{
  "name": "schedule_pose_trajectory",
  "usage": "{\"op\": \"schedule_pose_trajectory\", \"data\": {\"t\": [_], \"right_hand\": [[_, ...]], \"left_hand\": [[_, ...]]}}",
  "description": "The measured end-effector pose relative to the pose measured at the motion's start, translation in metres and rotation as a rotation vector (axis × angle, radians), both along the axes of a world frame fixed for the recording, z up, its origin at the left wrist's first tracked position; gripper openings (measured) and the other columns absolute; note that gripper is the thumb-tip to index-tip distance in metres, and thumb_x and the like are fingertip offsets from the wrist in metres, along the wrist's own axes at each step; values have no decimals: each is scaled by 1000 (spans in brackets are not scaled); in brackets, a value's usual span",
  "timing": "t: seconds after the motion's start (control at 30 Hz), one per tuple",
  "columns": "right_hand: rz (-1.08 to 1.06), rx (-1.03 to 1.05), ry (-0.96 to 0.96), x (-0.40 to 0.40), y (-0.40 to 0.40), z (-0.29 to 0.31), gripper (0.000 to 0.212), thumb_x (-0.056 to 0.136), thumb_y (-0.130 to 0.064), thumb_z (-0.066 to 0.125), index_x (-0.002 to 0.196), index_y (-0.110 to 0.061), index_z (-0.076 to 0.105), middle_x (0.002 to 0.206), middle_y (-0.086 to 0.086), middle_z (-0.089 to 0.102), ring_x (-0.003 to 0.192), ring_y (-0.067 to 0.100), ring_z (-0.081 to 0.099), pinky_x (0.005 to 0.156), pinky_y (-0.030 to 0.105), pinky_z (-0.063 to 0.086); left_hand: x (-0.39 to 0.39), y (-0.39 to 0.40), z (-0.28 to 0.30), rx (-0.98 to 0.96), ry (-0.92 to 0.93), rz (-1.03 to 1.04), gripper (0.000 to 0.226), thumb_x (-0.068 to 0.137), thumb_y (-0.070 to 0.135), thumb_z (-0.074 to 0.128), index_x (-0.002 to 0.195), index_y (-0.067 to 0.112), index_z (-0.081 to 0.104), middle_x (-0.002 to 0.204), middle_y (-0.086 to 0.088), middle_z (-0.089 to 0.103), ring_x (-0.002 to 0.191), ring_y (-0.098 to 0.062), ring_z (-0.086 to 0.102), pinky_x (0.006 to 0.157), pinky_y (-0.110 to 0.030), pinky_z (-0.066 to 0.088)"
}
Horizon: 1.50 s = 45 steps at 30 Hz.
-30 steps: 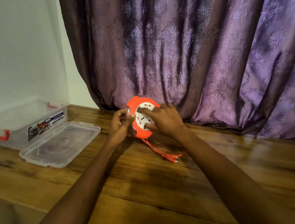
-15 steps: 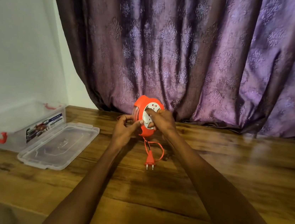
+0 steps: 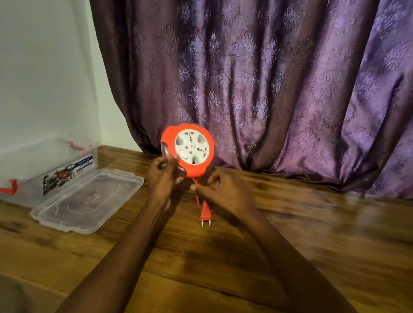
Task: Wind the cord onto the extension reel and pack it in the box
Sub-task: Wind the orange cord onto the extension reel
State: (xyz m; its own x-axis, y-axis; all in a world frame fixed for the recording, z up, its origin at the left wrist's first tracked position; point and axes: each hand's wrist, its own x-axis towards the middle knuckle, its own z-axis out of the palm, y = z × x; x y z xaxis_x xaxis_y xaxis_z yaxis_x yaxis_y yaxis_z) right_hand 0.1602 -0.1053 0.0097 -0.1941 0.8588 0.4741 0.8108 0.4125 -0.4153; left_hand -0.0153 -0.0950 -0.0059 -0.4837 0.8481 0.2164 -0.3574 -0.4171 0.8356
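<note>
Over the table (image 3: 293, 245), left hand (image 3: 162, 179) grips the reel (image 3: 188, 149), right hand (image 3: 224, 192) pinching cord (image 3: 197, 194).

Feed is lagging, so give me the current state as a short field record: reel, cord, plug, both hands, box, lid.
reel: orange, upright, socket face toward camera, held above the table
left hand: grips the reel's handle
right hand: pinches the cord just below the reel
cord: mostly wound; a short tail hangs loose
plug: at the tail's end, prongs toward camera; whether it touches the table is unclear
box: clear, open, far left by the wall
lid: flat on the table beside the box
</note>
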Motion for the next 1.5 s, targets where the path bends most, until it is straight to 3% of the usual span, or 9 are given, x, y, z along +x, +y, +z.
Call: {"op": "schedule_pose_trajectory", "data": {"t": [0.13, 0.33, 0.53, 0.73, 0.9, 1.07, 1.17, 1.27, 1.5], "right_hand": [[-44, 6, -285, -16, -8, -20, 71, 64, -76, 61, 112, -26, 44, 125, 2, 53, 115, 28, 51, 93, 47, 44], [-68, 133, -291, -15, 3, -29, 39, 82, -49, 51, 112, -26, 59, 114, 6, 66, 103, 33, 63, 79, 40, 49], [60, -26, 243, 12, 26, -23, 22, 93, -41, 55, 85, -27, 69, 71, 2, 69, 66, 19, 63, 58, 33, 43], [18, -351, 763, 39, 56, -9, 35, 100, -9, 49, 68, -10, 61, 35, 2, 52, 24, 10, 44, 28, 17, 34], [-18, -427, 599, 56, 62, -19, 28, 91, 5, 47, 77, 1, 70, 52, 19, 60, 32, 19, 48, 33, 20, 37], [-170, -404, 432, 64, 61, -18, 29, 84, -7, 57, 111, 2, 63, 82, 25, 65, 68, 35, 63, 64, 42, 49], [-272, -138, 381, 66, 49, -11, 42, 82, -17, 61, 124, -18, 60, 115, 14, 62, 104, 34, 62, 87, 40, 51], [-54, 250, 305, 58, 44, 3, 28, 89, -17, 62, 117, -19, 64, 113, 5, 62, 106, 26, 61, 90, 38, 49], [181, 511, -531, 19, 37, 35, 49, 93, -46, 51, 141, -38, 47, 129, 0, 54, 111, 24, 53, 87, 41, 44]], "left_hand": [[-6, -4, 3, -32, -39, 65, 49, 92, 25, 72, 127, -4, 55, 115, -13, 68, 95, -24, 68, 61, -25, 60], [-9, -6, 3, -56, -70, 77, 47, 90, 28, 73, 126, 1, 59, 123, -16, 69, 110, -31, 69, 68, -31, 62], [-14, -3, 1, -31, -47, 77, 40, 90, 28, 74, 119, 4, 61, 92, -1, 72, 83, -16, 70, 59, -26, 59], [-15, -3, 2, -40, -60, 80, 35, 90, 31, 74, 115, 9, 64, 113, -8, 72, 101, -24, 70, 59, -27, 59], [-14, -4, 3, -31, -25, 27, 36, 92, 28, 72, 118, 5, 63, 106, -4, 73, 94, -21, 70, 57, -26, 59], [-11, -4, 2, -19, 36, -23, 28, 93, 26, 70, 113, 9, 63, 81, 10, 76, 78, -13, 70, 62, -28, 61], [-11, -3, 1, -16, 55, -24, 25, 93, 26, 69, 111, 9, 63, 84, 10, 75, 74, -9, 70, 61, -27, 60], [-9, -2, 1, -11, 94, -22, 24, 94, 24, 68, 113, 10, 63, 87, 6, 73, 71, -6, 68, 59, -24, 58], [-7, -4, 1, 11, 268, -55, 16, 98, 23, 63, 106, 10, 63, 78, -7, 62, 65, -18, 58, 56, -32, 49]]}}
